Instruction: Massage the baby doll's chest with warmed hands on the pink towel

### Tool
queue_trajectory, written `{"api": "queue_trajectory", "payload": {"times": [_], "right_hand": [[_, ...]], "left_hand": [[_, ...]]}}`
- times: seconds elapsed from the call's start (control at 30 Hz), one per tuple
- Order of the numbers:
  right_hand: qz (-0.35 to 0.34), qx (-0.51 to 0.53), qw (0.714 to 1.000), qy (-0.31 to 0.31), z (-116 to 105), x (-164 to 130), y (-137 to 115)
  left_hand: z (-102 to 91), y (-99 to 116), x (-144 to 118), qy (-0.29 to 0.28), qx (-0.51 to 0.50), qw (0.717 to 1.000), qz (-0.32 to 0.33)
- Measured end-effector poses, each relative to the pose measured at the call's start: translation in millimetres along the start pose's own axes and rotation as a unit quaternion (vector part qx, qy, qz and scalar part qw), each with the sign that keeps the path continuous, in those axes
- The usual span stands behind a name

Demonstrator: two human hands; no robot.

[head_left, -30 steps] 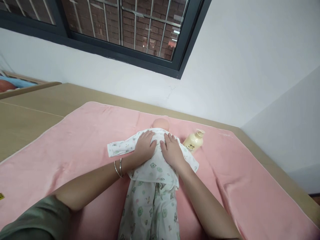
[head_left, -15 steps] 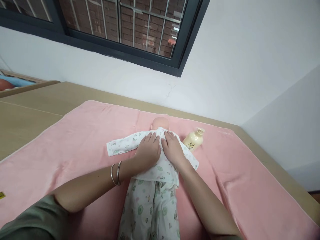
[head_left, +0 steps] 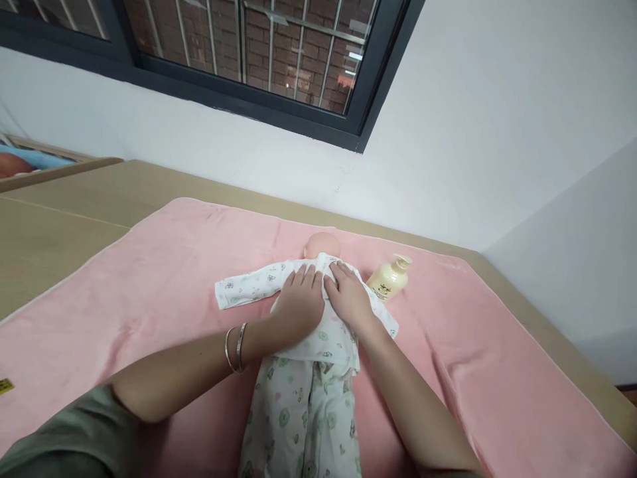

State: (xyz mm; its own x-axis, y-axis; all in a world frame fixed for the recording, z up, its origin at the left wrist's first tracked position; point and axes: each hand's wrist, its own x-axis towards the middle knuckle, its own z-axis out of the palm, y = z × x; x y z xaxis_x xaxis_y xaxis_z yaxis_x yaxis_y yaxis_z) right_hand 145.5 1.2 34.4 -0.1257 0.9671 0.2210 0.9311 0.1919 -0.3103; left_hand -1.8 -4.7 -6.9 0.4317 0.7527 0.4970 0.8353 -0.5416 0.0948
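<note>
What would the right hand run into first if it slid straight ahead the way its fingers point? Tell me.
The right hand lies flat on the doll's printed top, fingers aimed up and slightly left toward the collar. Going straight on, it would most likely meet the doll's head first; the cream pump bottle sits off to its right, outside that line.

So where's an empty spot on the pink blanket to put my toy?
The pink blanket is bare left of the doll's sleeve, and again right of the lotion bottle. It is crowded in the middle, where the left hand and right hand lie flat on the doll.
</note>
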Motion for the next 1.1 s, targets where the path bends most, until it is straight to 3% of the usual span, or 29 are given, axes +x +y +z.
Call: {"api": "queue_trajectory", "payload": {"times": [0.1,0.3,0.6,0.7,0.9,1.1], "right_hand": [[0.0,-0.029,0.999,-0.016,1,-4,-7],[0.008,-0.06,0.998,-0.021,8,-18,-31],[0.039,0.03,0.999,0.009,7,4,7],[0.035,0.015,0.999,-0.005,6,3,3],[0.011,0.0,0.998,-0.061,-1,-7,-12],[-0.003,0.042,0.999,-0.029,8,-4,-4]], "left_hand": [[-4.1,-9,8,-0.013,-0.043,0.999,0.002],[0.3,-38,31,-0.047,-0.122,0.99,-0.053],[4.8,-8,7,0.002,-0.05,0.998,-0.036],[3.6,-15,13,-0.013,-0.081,0.996,-0.032],[9.3,-40,29,-0.032,-0.174,0.981,-0.085],[14.0,-41,27,-0.008,-0.177,0.982,-0.072]]}}
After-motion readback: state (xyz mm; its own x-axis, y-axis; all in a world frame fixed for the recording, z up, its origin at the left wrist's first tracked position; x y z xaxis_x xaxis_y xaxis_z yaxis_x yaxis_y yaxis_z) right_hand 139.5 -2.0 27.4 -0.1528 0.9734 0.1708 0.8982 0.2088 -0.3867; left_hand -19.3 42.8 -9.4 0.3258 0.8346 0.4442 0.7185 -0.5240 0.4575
